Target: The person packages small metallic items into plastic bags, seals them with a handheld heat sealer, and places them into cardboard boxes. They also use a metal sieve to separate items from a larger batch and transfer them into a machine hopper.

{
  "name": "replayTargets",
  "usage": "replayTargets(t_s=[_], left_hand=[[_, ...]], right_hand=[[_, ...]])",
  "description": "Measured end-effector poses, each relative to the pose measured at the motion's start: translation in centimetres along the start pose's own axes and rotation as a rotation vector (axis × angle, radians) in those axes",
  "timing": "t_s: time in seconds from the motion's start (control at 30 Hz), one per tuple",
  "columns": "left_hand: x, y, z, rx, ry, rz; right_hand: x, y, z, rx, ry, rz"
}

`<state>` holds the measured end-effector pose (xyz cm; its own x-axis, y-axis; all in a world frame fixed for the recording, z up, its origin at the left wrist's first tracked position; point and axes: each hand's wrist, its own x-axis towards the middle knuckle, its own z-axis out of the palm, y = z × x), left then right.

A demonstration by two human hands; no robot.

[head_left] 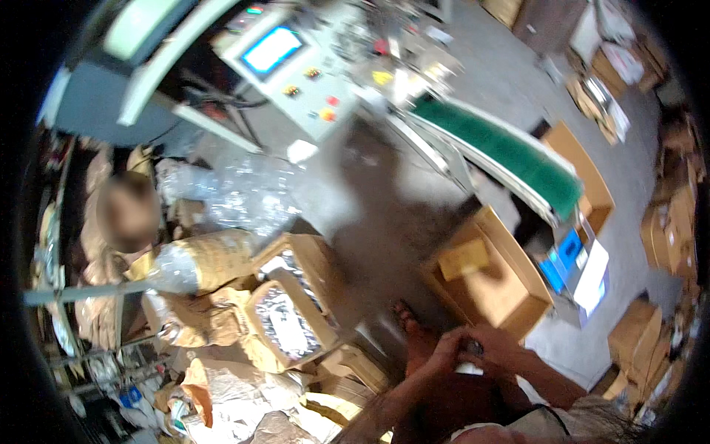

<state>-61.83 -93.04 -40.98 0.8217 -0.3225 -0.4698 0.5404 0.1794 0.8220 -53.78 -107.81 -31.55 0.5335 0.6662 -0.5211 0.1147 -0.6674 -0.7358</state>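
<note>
My left hand and my right hand are brought together low in the view, in front of my body. Their fingers are curled in and meet around a small greyish spot, too blurred to name. Just beyond them stands an open cardboard box, with a yellowish-brown piece lying in it. A white patch shows under the hands, and I cannot tell what it is.
A green conveyor belt slopes down toward another cardboard box. A control panel with a lit screen stands beyond. Left are an open carton of small packets, a sack and clear plastic. Cartons line the right.
</note>
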Motion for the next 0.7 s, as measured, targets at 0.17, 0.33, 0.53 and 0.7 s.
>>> replayTargets(t_s=[0.17, 0.33, 0.53, 0.7], left_hand=[[-10.4, 7.4, -9.8, 0.090, 0.205, 0.033], [-14.6, 10.7, -17.6, -0.144, 0.411, 0.135], [-12.5, 20.8, -22.2, -0.995, 0.453, 0.023], [-4.9, 21.8, -26.9, -0.922, 0.403, 0.144]], right_hand=[[4.8, -12.6, 1.0, 0.357, -0.054, -0.172], [10.3, -23.2, 1.5, 0.263, 0.061, -0.327], [18.4, -27.8, 0.4, -0.094, 0.252, -0.718], [25.7, -28.2, -1.7, -0.234, 0.299, -0.883]])
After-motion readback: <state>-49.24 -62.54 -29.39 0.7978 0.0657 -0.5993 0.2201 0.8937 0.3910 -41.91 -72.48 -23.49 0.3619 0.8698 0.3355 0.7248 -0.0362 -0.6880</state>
